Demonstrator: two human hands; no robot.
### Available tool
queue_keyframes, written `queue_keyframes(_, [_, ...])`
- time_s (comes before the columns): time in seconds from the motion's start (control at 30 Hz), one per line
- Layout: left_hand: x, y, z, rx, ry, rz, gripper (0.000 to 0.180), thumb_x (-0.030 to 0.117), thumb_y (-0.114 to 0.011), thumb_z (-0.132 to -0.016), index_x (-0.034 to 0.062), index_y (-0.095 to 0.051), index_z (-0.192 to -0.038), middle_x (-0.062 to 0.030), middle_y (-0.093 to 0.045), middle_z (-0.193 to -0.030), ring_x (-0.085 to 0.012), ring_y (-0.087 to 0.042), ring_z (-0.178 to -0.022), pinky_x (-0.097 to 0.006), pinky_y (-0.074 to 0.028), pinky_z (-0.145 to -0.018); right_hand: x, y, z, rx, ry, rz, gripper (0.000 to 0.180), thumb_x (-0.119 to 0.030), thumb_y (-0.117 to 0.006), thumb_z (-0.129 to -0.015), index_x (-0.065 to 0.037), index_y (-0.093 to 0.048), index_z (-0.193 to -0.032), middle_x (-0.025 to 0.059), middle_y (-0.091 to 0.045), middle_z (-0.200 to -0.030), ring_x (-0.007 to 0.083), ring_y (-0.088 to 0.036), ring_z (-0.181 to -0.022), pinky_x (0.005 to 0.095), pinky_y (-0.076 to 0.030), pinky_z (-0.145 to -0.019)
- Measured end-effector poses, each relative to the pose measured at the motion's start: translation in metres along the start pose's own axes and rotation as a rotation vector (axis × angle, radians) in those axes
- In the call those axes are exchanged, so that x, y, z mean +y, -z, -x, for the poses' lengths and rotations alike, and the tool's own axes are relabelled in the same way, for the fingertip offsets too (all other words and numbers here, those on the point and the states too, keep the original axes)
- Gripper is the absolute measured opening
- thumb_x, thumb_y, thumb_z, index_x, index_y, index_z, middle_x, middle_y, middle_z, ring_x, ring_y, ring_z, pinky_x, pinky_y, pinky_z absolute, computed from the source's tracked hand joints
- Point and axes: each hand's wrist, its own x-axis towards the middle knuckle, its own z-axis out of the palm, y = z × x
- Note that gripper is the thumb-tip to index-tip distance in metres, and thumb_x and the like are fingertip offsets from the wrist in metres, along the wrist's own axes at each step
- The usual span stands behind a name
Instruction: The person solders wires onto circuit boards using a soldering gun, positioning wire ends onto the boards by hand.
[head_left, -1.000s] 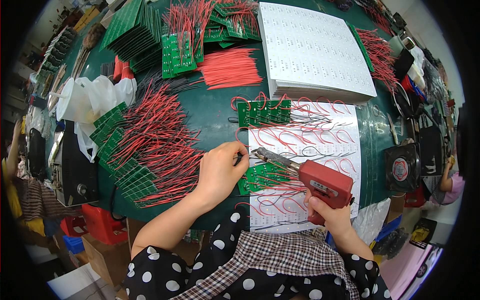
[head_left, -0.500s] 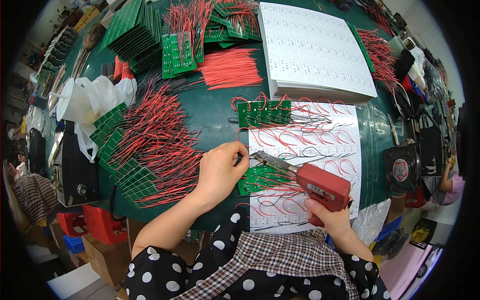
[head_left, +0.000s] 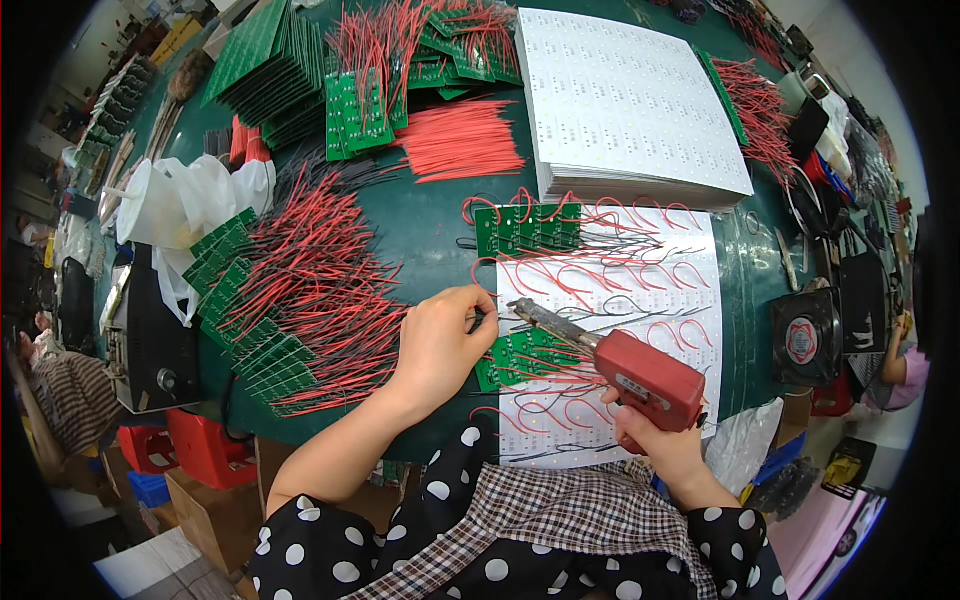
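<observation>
My left hand [head_left: 447, 335] is closed in a pinch at the left edge of a white printed circuit sheet [head_left: 650, 300]; a dark wire shows between thumb and fingers. In my right hand [head_left: 665, 445] is a red soldering gun [head_left: 650, 380], held by its handle. Its metal tip points left, a short way to the right of my left fingertips and apart from them. Beneath the barrel, a small group of green circuit boards [head_left: 520, 358] lies on the sheet. Another green board group [head_left: 528, 228] is at the sheet's top edge. Red and black wires curl across the sheet in rows.
A stack of white sheets [head_left: 630, 100] stands behind. Left of my hand lies a large bundle of red and black wires [head_left: 320, 290] with green boards. Cut red wires [head_left: 462, 140] are piled farther back. A small black fan [head_left: 805, 338] stands at right, a black box [head_left: 155, 340] at left.
The soldering gun has shifted slightly right and down, so its tip has drawn away from my left fingertips. My right fingers have changed position on the handle. My left hand stays almost still.
</observation>
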Motion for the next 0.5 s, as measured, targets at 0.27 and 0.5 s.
queue_keyframes(0.27, [0.004,0.016,0.007,-0.062,0.163,0.49,0.008,0.006,-0.054,-0.082,-0.0021,-0.053,-0.082,-0.0079,-0.05,-0.084,-0.0119,-0.044,-0.055,-0.025,-0.038,-0.054,0.003,0.0,-0.004,0.004,0.129,0.039,0.027,-0.007,-0.059,-0.08,0.003,-0.051,-0.104,0.0095,-0.059,-0.089,0.0108,-0.053,-0.057,0.0232,-0.045,-0.051])
queue_keyframes(0.5, [0.003,0.013,-0.002,0.061,-0.129,0.069,0.007,0.003,-0.052,-0.083,-0.003,-0.055,-0.083,-0.0068,-0.053,-0.068,-0.0141,-0.048,-0.058,-0.025,-0.037,-0.055,0.004,0.003,-0.007,0.042,0.068,0.018,0.03,-0.006,-0.058,-0.08,0.004,-0.049,-0.106,0.0115,-0.059,-0.092,0.0118,-0.053,-0.057,0.0241,-0.045,-0.051])
